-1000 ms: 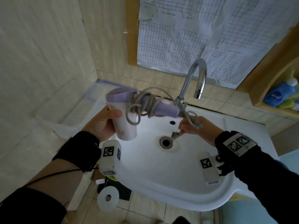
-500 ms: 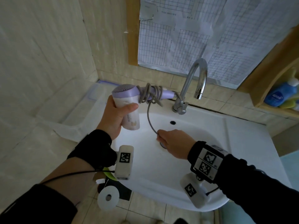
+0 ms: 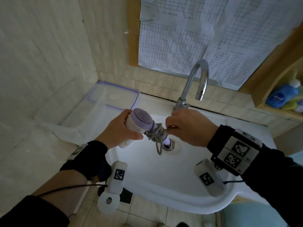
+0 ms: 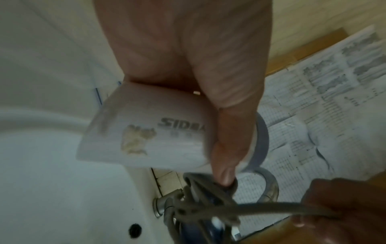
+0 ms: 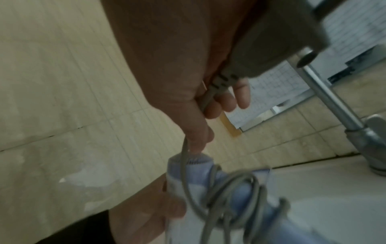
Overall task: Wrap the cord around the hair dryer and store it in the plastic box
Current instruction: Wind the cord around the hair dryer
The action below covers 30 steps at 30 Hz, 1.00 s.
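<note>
Over sink (image 3: 147, 169), left hand (image 3: 118, 130) grips dryer (image 3: 139, 122) (cord (image 3: 155, 133) coiled).

The hair dryer (image 4: 146, 132) carries grey letters "SID", the rest hidden by a thumb, at center of the left wrist view.

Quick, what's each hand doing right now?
Left hand: grips the hair dryer.
Right hand: holds the cord near its plug end.
</note>
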Available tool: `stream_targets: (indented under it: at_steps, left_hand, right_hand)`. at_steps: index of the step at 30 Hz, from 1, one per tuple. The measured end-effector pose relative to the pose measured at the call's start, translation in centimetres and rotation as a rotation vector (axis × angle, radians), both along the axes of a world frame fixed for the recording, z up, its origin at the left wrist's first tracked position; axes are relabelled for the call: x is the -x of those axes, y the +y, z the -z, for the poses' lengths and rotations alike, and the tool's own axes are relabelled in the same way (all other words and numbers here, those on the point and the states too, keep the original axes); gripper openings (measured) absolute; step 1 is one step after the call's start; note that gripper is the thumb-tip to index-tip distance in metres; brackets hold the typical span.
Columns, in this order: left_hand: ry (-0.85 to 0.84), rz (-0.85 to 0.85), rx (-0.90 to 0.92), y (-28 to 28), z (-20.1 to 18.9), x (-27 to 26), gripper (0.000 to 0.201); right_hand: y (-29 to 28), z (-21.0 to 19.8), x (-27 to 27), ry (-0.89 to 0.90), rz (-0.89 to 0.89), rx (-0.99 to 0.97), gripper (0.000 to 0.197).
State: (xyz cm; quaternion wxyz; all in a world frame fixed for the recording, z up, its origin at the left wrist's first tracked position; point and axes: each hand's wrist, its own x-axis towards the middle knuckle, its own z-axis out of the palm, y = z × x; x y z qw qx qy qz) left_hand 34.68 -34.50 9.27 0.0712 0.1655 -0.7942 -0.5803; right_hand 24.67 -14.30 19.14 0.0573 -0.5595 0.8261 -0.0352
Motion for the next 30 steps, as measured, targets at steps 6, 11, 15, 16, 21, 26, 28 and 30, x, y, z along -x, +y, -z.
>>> stream_targets:
  at_steps: [6,11,15,16,21,26,28,30]
  left_hand:
    - [-0.042,0.185,-0.159,-0.4,-1.2,-0.9,0.07]
    - [-0.007,0.257,-0.353,-1.3,-1.4,-1.3,0.075]
    - [0.019,0.313,-0.477,-2.0,-1.4,-1.0,0.085]
    - [0.028,0.323,-0.506,-2.1,-1.4,-1.0,0.085]
    - [0.104,0.364,-0.651,-2.2,-1.5,-1.0,0.061]
    - [0.168,0.334,-0.748,-1.7,-1.5,-0.9,0.062]
    - [0.195,0.307,-0.777,-1.4,-1.3,-0.9,0.061]
    - [0.229,0.274,-0.814,-1.1,-1.0,-0.7,0.064]
  right_hand:
    - [0.9,-0.6,2.5,-0.057,0.077,0.067,0.024]
    - [1.6,0.4,4.1,-0.255,0.182,0.102,0.024]
    - [1.8,1.3,4.4,-0.37,0.242,0.134,0.023]
    - [1.8,1.4,4.4,-0.392,0.25,0.146,0.022]
    - [1.7,2.0,4.0,-0.477,0.255,0.129,0.024]
    - [1.9,2.2,3.7,-0.659,0.312,0.14,0.021]
    - [1.8,2.2,3.4,-0.796,0.354,0.205,0.019]
    - [1.7,2.2,3.1,-0.872,0.407,0.321,0.014]
